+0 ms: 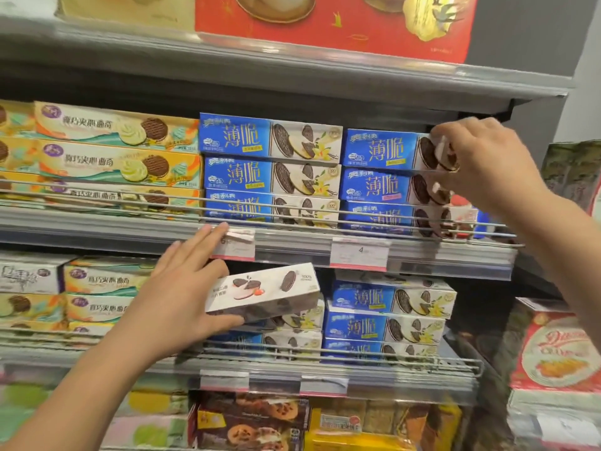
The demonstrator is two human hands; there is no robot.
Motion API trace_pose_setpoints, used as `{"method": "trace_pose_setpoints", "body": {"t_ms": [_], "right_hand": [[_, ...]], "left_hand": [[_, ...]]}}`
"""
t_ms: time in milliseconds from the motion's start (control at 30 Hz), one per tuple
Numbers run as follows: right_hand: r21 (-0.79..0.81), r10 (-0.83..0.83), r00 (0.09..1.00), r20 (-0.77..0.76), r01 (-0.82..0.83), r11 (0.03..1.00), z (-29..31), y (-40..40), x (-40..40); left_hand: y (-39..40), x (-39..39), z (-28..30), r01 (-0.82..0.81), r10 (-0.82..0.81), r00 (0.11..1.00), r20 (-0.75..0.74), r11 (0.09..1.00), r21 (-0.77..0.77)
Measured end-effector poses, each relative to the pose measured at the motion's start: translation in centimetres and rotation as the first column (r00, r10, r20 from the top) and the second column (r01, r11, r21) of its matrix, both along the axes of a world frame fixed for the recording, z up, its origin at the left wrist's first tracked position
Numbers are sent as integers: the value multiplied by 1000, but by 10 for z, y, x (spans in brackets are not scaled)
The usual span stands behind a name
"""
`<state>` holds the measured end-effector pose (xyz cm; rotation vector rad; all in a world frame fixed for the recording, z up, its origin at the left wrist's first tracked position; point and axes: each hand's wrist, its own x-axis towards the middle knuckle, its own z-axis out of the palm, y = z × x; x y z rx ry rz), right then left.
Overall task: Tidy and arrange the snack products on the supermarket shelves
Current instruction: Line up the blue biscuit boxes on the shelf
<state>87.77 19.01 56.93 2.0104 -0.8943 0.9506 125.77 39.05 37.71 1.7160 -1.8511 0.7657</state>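
Note:
My left hand holds a white-fronted sandwich cookie box tilted in front of the lower shelf, thumb under it and fingers stretched up to the shelf rail. My right hand grips the right end of the top blue cookie box in the right stack on the upper shelf. Two more blue boxes lie below it. A second stack of blue boxes sits to its left.
Yellow and orange cookie boxes fill the left of both shelves. Wire rails run along the shelf fronts, with price tags below. More blue boxes sit on the lower shelf. A red-and-white box stack stands at right.

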Motion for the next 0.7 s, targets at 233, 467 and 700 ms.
{"method": "trace_pose_setpoints", "body": {"t_ms": [233,467,700], "right_hand": [[-80,2,998,59,3,997,-9,17,-23],[-4,242,948,208,-246,969,-73,51,-47],[17,345,937,57,-347,938,-156,102,9]], "left_hand": [[0,-1,-4,-56,54,998,41,998,42],[17,5,-8,49,-51,992,112,999,18],[26,61,-28,-8,2,985,173,999,34]]}}
